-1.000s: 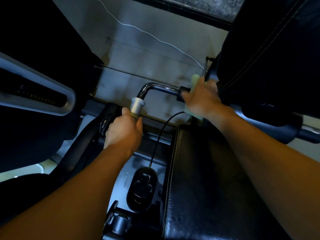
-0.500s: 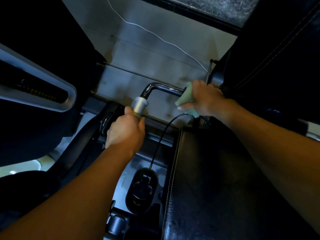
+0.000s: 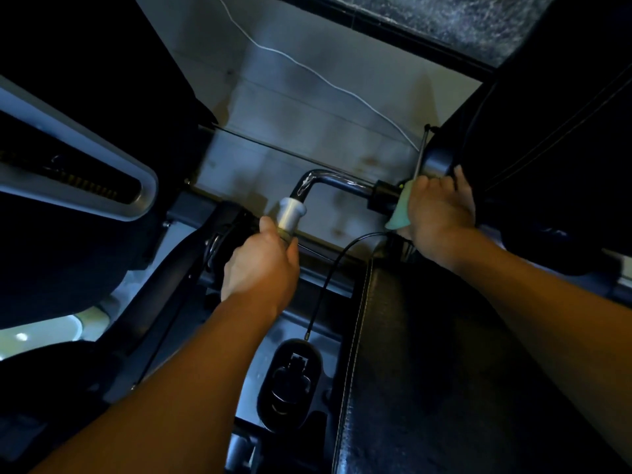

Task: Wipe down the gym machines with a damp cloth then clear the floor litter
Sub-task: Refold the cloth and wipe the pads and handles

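Since half a second ago, the right hand [image 3: 441, 213] has slid the pale green damp cloth [image 3: 400, 213] outward along the bent chrome handle bar [image 3: 337, 181], from mid-bar to its black collar [image 3: 383, 196] beside the dark upholstered pad [image 3: 561, 114]. I see the fingers curled round the cloth, but most of it is hidden under the palm; only a crumpled green fold shows at the thumb side. The left hand [image 3: 261, 265] grips the bar's lower end just below the silver flared ferrule [image 3: 290, 213], covering the grip. Deep shadow swallows the machine frame at left, and I cannot make out its parts. A thin black cable [image 3: 328, 275] runs down to a dark oval fitting [image 3: 290, 384].
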